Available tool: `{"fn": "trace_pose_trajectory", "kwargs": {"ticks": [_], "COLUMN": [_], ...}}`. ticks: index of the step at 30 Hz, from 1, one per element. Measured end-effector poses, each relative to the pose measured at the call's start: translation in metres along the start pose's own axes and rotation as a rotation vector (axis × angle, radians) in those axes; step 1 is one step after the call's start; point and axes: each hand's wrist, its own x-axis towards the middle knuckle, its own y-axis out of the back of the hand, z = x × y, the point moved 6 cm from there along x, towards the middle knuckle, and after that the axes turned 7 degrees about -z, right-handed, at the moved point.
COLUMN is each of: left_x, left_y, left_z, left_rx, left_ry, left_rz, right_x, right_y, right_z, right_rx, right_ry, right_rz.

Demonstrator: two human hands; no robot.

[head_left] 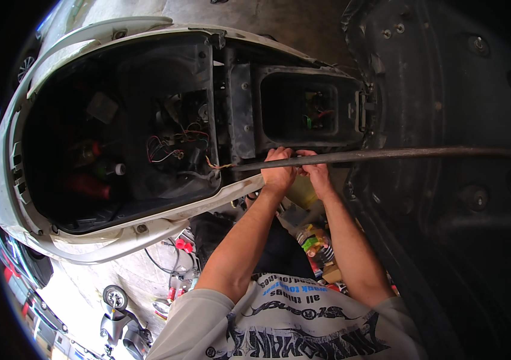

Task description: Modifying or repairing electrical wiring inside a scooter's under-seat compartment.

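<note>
In front of me is a scooter body with white side panels [243, 188] and its black seat [447, 108] raised on the right. My left hand [278, 172] is closed at the edge of the body, below the small black compartment [273, 137]. Close beside it, my right hand [317, 174] has its fingers bent and pressed together. Whatever the fingers of both hands hold is hidden. A long dark rod or tube [387, 154] crosses over the fingers and runs right across the seat's underside. Near its left end, thin yellowish wires [219, 165] show.
The large black storage bin [186, 207] on the left contains loose coloured wires [160, 144] and a bottle with a white cap [120, 170]. Several colourful items [314, 243] lie below my hands. Another scooter [124, 327] stands at the lower left.
</note>
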Motion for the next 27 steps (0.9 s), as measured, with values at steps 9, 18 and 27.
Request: {"fn": "trace_pose_trajectory", "kwargs": {"ticks": [9, 18, 27], "left_x": [-0.001, -0.003, -0.01], "left_y": [-0.001, 0.009, 0.02], "left_z": [-0.002, -0.004, -0.017], "left_rx": [-0.063, -0.144, 0.166], "left_ry": [-0.05, -0.138, -0.125], "left_rz": [0.087, -0.011, -0.016], "right_x": [0.019, 0.024, 0.023], "right_y": [0.011, 0.003, -0.002], "right_z": [0.006, 0.009, 0.007], "right_rx": [-0.19, -0.198, -0.305], "right_ry": [0.037, 0.048, 0.031], "right_rz": [-0.064, -0.062, -0.031]}}
